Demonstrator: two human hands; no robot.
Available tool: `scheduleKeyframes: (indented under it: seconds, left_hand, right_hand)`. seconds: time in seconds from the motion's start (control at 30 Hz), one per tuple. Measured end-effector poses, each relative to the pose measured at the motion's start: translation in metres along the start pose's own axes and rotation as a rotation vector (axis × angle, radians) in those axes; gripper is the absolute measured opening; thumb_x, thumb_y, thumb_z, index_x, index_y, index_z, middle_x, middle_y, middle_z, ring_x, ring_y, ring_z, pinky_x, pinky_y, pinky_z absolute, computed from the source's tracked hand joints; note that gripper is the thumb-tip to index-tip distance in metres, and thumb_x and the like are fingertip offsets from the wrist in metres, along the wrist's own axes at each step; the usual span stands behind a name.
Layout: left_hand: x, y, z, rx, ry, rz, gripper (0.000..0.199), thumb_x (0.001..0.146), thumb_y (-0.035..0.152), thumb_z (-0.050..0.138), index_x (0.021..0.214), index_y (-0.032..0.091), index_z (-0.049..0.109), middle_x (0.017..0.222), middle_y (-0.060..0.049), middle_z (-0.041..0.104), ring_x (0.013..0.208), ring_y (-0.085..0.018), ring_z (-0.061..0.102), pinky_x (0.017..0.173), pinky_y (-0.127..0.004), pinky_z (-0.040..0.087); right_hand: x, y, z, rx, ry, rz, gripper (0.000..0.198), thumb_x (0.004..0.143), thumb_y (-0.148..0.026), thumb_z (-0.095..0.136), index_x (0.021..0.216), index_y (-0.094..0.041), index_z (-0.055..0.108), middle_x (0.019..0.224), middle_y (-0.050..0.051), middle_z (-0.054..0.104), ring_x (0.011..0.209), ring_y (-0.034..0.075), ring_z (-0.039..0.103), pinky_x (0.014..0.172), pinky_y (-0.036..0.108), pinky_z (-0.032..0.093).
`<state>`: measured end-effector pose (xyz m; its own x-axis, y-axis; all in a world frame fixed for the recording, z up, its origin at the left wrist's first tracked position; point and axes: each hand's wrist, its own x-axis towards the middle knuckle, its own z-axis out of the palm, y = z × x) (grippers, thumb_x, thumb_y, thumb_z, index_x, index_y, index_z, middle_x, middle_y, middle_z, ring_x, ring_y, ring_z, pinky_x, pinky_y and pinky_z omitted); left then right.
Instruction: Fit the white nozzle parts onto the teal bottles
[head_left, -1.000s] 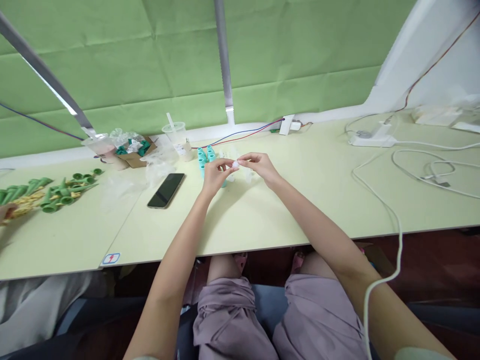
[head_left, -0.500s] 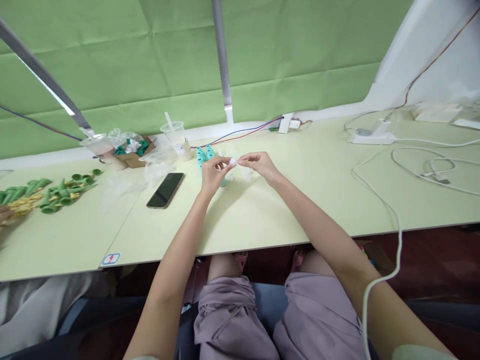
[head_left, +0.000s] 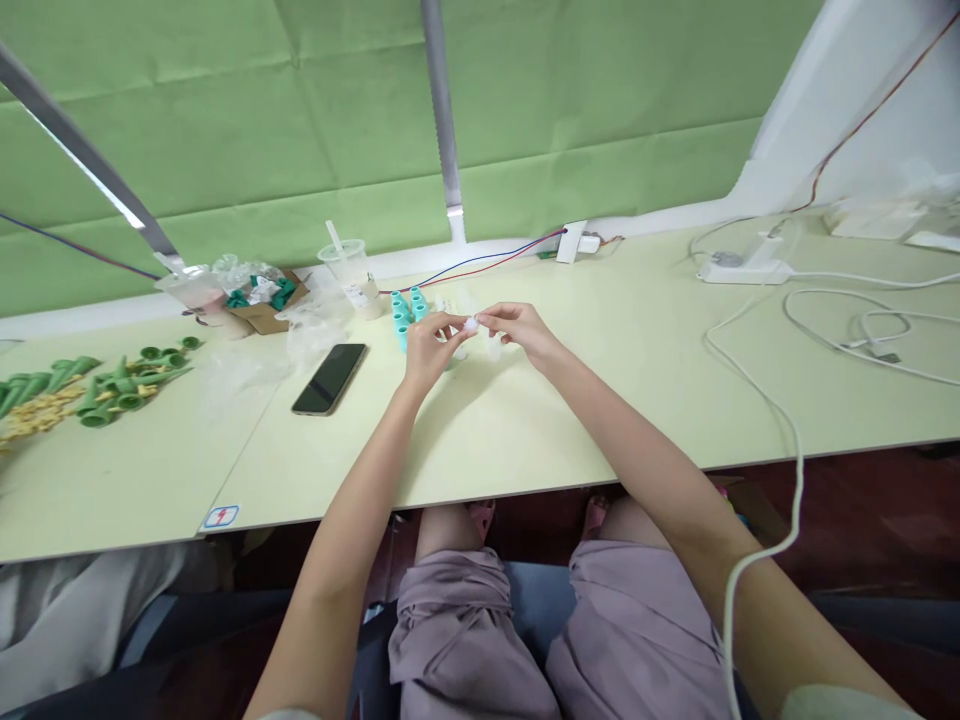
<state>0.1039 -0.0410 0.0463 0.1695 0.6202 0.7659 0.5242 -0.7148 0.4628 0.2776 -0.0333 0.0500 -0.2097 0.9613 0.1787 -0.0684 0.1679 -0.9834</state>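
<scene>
Between both sets of fingertips, above the table, is a small white rounded piece (head_left: 471, 324), too small to name more exactly. My left hand (head_left: 433, 350) pinches it from the left, thumb and forefinger closed. My right hand (head_left: 523, 330) comes in from the right with its fingers closed at the piece's other side. Several turquoise tapered tubes (head_left: 403, 315) stand just behind my left hand, partly hidden by it. More whitish translucent pieces (head_left: 494, 347) lie on the table under and behind my hands.
A phone (head_left: 330, 379) lies left of my arms. Plastic cups (head_left: 352, 278), a crumpled clear bag (head_left: 311, 325) and a cardboard box (head_left: 270, 315) stand behind it. Green cone-shaped parts (head_left: 127, 385) lie far left. A power strip (head_left: 744, 268) and white cables (head_left: 772, 400) occupy the right.
Both hands stay together at the white piece, with only a slight shift of the fingers. A hand at the far left edge, by the yellow bits, has gone out of view.
</scene>
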Motion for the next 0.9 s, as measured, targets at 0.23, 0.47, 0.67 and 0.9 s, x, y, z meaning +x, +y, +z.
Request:
scheduleKeyframes:
  seconds: [0.23, 0.47, 0.67, 0.9]
  left_hand:
    - [-0.0019, -0.0014, 0.0028, 0.022, 0.002, 0.037, 0.028, 0.076, 0.045, 0.063, 0.077, 0.018, 0.071, 0.066, -0.002, 0.066, 0.054, -0.009, 0.049, 0.056, -0.024, 0.041]
    - [-0.0015, -0.0008, 0.0022, 0.026, 0.018, 0.068, 0.027, 0.076, 0.044, 0.064, 0.078, 0.018, 0.070, 0.067, -0.002, 0.067, 0.054, -0.009, 0.049, 0.055, -0.024, 0.040]
    - [-0.0018, -0.0020, 0.0028, 0.033, 0.033, 0.068, 0.026, 0.076, 0.044, 0.064, 0.078, 0.019, 0.070, 0.066, -0.001, 0.065, 0.055, -0.009, 0.049, 0.055, -0.023, 0.040]
    - [-0.0013, -0.0008, 0.0023, 0.036, 0.028, 0.100, 0.025, 0.076, 0.043, 0.064, 0.078, 0.019, 0.070, 0.067, -0.001, 0.066, 0.055, -0.009, 0.049, 0.055, -0.023, 0.040]
  right_hand:
    - [0.0003, 0.0038, 0.0007, 0.253, -0.077, 0.237, 0.031, 0.051, -0.032, 0.081, 0.076, -0.019, 0.068, 0.064, -0.004, 0.058, 0.057, 0.005, 0.049, 0.048, 0.017, 0.029]
    - [-0.0031, 0.0013, 0.0022, 0.270, -0.044, 0.233, 0.029, 0.054, -0.029, 0.081, 0.080, -0.021, 0.069, 0.071, -0.002, 0.063, 0.061, 0.006, 0.053, 0.051, 0.018, 0.033]
    - [-0.0041, 0.0035, 0.0011, 0.171, -0.035, 0.111, 0.028, 0.056, -0.037, 0.079, 0.077, -0.021, 0.071, 0.077, 0.000, 0.066, 0.067, 0.007, 0.056, 0.057, 0.020, 0.036]
    - [-0.0018, 0.0025, -0.0008, 0.199, -0.048, 0.104, 0.031, 0.053, -0.038, 0.080, 0.076, -0.020, 0.070, 0.074, -0.001, 0.064, 0.065, 0.007, 0.053, 0.059, 0.020, 0.039]
